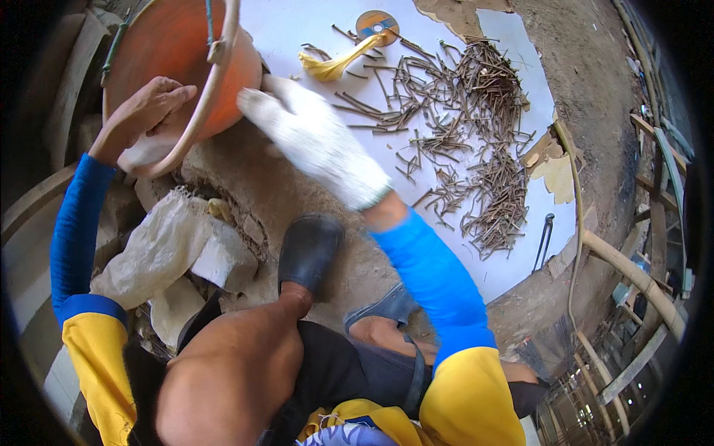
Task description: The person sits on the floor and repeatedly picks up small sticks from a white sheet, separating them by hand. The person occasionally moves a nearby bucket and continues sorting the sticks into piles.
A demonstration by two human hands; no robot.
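An orange plastic bucket (242,83) leans at the upper left, with a pale thick rim and cords tied at its edge. My bare left hand (149,108) is curled in front of the bucket's mouth; what lies inside its fingers is hidden. Beside the bucket's right wall is my right hand (315,134) in a white knit glove, blurred, its fingertips at or near the wall. Contact there is unclear. To its right, many rusty bent nails (491,89) lie heaped and scattered over a white sheet (362,161).
A worn cutting disc (371,22) and a twisted yellow strip (334,64) lie among the upper nails. Pincers (544,240) rest near the sheet's right edge. A whitish sack (156,245) and broken blocks (226,256) sit below the bucket. A bamboo pole (630,279) stands right.
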